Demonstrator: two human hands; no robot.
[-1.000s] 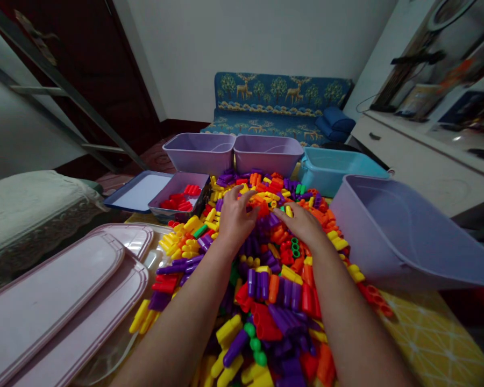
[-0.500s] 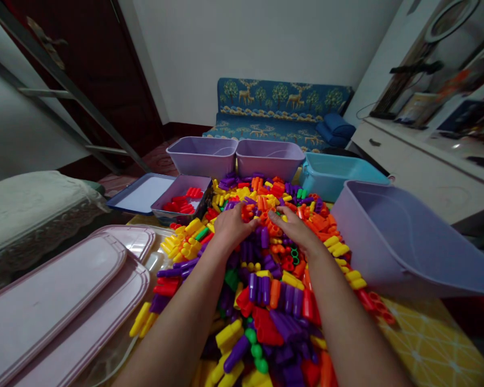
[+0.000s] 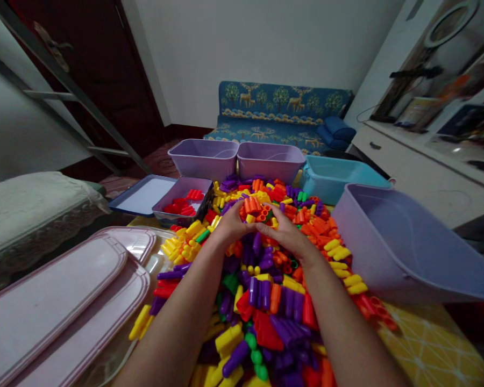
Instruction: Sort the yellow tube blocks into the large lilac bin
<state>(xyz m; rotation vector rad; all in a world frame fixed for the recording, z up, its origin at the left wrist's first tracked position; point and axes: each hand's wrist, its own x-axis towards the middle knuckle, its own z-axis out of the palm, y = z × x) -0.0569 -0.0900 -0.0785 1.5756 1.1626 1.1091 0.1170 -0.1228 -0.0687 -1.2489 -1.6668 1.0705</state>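
Note:
A big heap of plastic tube blocks (image 3: pixel 266 301) in purple, yellow, orange, red and green covers the table in front of me. My left hand (image 3: pixel 230 226) and my right hand (image 3: pixel 284 232) are cupped together in the middle of the heap. Between them they hold a handful of orange and yellow blocks (image 3: pixel 255 208), raised slightly above the pile. A small purple bin (image 3: pixel 173 201) with red blocks in it stands to the left of my hands.
Two purple bins (image 3: pixel 204 156) (image 3: pixel 271 157) and a blue bin (image 3: pixel 339 174) line the far side. A large purple tub (image 3: pixel 407 242) lies tilted at the right. Pink lids (image 3: pixel 60 301) are stacked at the left, a blue lid (image 3: pixel 139 194) beyond them.
My hands were spread apart on the heap; they have closed in towards each other and scooped up a cluster of orange and yellow blocks.

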